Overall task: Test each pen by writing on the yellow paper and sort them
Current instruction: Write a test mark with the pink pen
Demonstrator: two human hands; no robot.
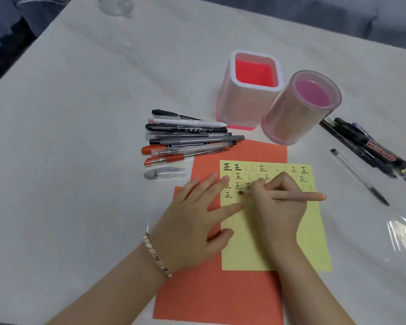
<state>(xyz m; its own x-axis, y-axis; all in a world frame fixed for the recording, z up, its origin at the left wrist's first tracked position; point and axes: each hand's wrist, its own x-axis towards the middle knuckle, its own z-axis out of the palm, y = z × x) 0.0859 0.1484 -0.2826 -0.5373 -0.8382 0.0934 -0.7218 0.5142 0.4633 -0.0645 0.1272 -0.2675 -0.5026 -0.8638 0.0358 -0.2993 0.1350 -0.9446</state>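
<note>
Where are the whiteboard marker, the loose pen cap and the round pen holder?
whiteboard marker (381,154): head view, on its red label.
loose pen cap (164,173): head view, on its clear middle.
round pen holder (288,120): head view, on its outer wall.

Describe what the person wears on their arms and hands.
No sleeves are in view on either arm. The wrist of the left hand carries a bracelet of small, pale, blocky beads. The right hand and its wrist carry nothing. No glove, ring or watch shows on either hand.
</note>
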